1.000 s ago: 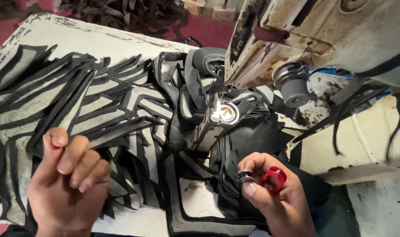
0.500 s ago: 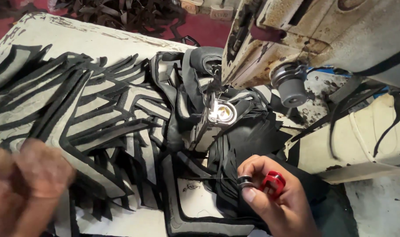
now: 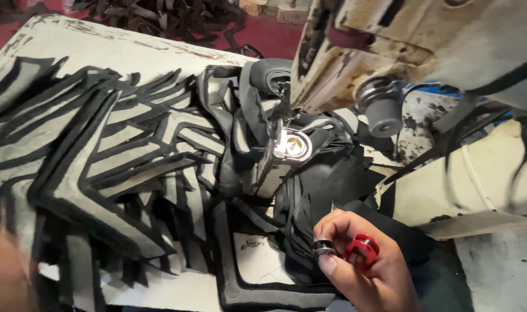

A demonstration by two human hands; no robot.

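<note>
At the far left edge the left hand [image 3: 0,263] shows only as a blur, so its grip cannot be told. Black-edged grey cut pieces [image 3: 101,167] fan over the worktop [image 3: 130,52]. A lit presser foot [image 3: 289,144] sits under the worn sewing machine [image 3: 402,40]. Lower right, the right hand [image 3: 364,274] is closed, pinching a metal bobbin [image 3: 323,248] beside a red thread clipper [image 3: 360,249]
</note>
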